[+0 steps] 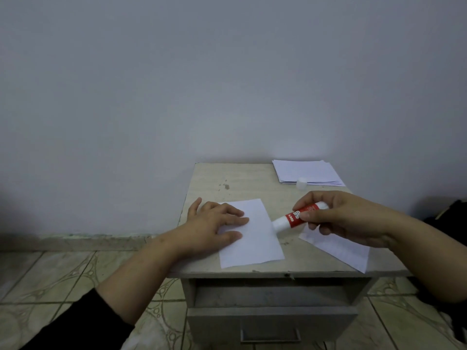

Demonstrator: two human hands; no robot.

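A white sheet of paper (255, 238) lies on the small beige table (222, 178). My left hand (212, 223) presses flat on the sheet's left part with straight fingers. My right hand (346, 218) grips a red and white glue stick (293, 218), tilted so that its white tip meets the sheet's right edge. Under my right hand lies a second white sheet (338, 248), reaching the table's front right corner.
A stack of white papers (305, 171) sits at the table's back right, with a small white cap (301, 183) in front of it. The table has an open shelf and a drawer (270, 324) below. A dark bag (452, 218) lies at the right. Patterned tiles cover the floor.
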